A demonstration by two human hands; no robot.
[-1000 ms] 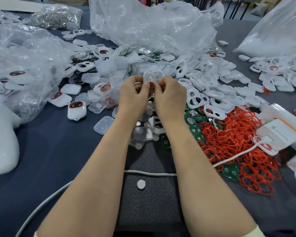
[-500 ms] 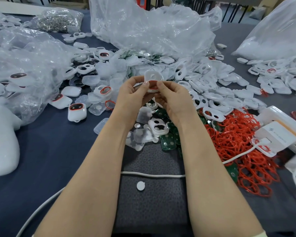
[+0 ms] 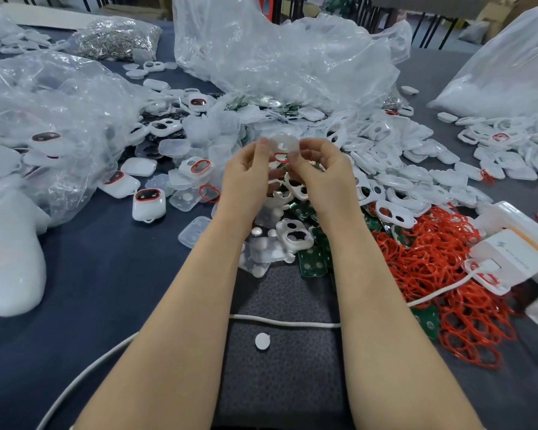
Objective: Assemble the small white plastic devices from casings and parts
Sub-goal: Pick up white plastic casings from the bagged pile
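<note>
Fingertips of left hand (image 3: 246, 178) and right hand (image 3: 323, 175) pinch small white plastic casing (image 3: 283, 144); glossy white shells (image 3: 401, 169) heaped beyond, tangled red rubber rings (image 3: 432, 262) right.

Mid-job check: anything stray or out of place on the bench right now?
One small white disc lies alone on the dark mat, near the person and apart from the parts piles. A white cable crosses that mat under both forearms, where it could snag. Nothing looks broken.

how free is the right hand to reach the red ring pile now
Likely yes, once it lets go: the right hand pinches the white casing with the left hand, but the red rings lie uncovered just to its right.
</note>
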